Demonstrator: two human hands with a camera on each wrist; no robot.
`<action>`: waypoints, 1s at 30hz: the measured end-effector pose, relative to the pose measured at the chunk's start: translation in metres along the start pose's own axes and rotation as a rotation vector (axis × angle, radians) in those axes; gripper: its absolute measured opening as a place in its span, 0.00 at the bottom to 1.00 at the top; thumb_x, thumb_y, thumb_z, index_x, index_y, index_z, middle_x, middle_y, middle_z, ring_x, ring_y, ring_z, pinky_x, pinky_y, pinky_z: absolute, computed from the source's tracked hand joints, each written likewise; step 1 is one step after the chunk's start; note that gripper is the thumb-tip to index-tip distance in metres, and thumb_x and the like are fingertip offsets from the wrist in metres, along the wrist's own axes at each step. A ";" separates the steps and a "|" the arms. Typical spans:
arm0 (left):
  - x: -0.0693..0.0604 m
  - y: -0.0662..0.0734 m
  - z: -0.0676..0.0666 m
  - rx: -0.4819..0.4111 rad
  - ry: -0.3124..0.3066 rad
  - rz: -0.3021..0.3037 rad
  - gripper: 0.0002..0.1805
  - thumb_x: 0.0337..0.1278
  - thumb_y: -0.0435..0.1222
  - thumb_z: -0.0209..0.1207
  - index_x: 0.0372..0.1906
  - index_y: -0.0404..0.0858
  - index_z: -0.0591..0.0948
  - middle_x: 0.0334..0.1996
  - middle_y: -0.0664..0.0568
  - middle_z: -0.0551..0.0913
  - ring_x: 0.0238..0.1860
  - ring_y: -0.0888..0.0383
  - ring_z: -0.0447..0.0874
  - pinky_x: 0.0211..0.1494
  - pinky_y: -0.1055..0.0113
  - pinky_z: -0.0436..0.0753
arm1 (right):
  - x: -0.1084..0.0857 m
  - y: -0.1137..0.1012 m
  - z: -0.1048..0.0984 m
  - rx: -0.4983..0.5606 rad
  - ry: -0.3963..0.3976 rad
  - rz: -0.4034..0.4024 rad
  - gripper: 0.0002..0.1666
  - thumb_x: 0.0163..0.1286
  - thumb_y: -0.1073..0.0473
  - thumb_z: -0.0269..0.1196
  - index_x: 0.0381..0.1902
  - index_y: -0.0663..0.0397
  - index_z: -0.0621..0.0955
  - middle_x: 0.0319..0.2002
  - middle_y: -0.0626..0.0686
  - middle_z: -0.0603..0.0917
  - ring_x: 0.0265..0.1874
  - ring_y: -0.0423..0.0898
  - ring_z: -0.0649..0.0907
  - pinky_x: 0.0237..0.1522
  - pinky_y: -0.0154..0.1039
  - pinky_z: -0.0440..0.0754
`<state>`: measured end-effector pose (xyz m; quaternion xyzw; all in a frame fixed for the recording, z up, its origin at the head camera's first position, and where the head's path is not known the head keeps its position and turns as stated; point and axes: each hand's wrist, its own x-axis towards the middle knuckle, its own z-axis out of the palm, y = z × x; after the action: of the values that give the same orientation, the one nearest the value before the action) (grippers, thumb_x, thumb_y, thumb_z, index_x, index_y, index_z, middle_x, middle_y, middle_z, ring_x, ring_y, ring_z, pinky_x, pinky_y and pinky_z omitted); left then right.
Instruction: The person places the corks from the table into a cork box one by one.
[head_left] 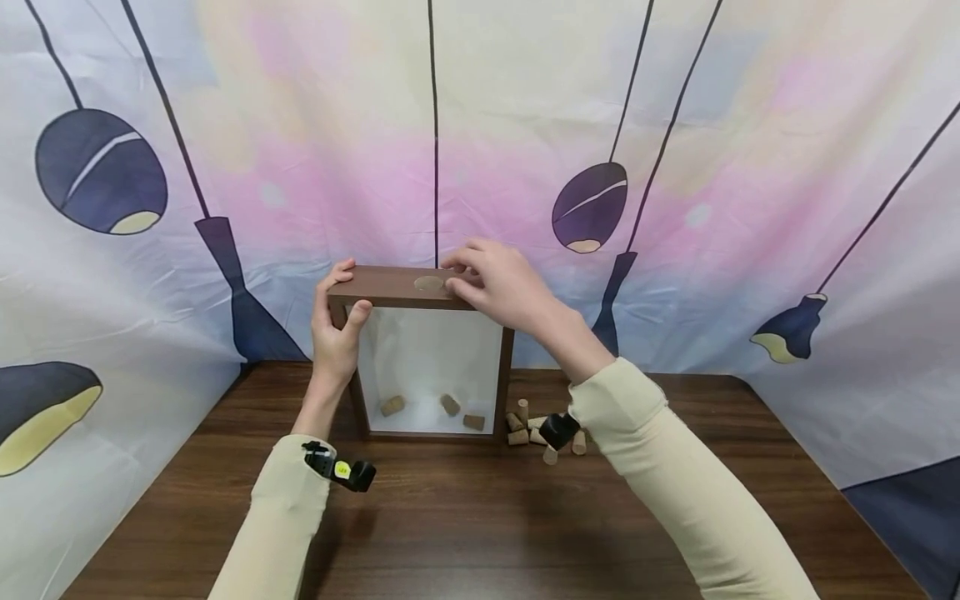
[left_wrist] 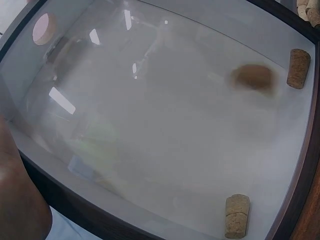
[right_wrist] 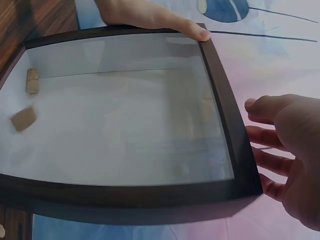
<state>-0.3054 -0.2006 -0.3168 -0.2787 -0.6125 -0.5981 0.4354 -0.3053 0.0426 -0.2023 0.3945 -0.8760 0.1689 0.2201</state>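
A dark wooden shadow box (head_left: pixel 384 287) with a clear front stands upright on the table. Its top has a round hole (head_left: pixel 429 283). Three corks are inside near the bottom: one at the left (head_left: pixel 392 406), one at the right (head_left: pixel 473 422), and between them a tilted cork (head_left: pixel 450 405), blurred in both wrist views. My left hand (head_left: pixel 336 337) grips the box's upper left corner, thumb on the front edge. Over the top, just right of the hole, my right hand (head_left: pixel 504 285) has loosely bent fingers (right_wrist: pixel 272 160) and no visible object between them.
Several loose corks (head_left: pixel 517 437) lie on the wooden table (head_left: pixel 450 517) to the right of the box, partly behind the right wrist camera (head_left: pixel 559 431). A printed cloth backdrop (head_left: pixel 495 125) hangs close behind the box and along both sides.
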 end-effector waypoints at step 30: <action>0.000 -0.001 -0.001 0.007 0.001 -0.008 0.36 0.63 0.49 0.64 0.58 0.23 0.67 0.69 0.32 0.66 0.75 0.50 0.60 0.76 0.60 0.57 | -0.104 0.071 0.001 0.121 0.184 0.167 0.13 0.72 0.57 0.63 0.52 0.53 0.85 0.45 0.53 0.85 0.45 0.49 0.79 0.43 0.43 0.73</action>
<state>-0.3058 -0.2018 -0.3179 -0.2744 -0.6156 -0.5979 0.4340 -0.2979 0.1511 -0.2660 0.3157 -0.8701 0.2745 0.2606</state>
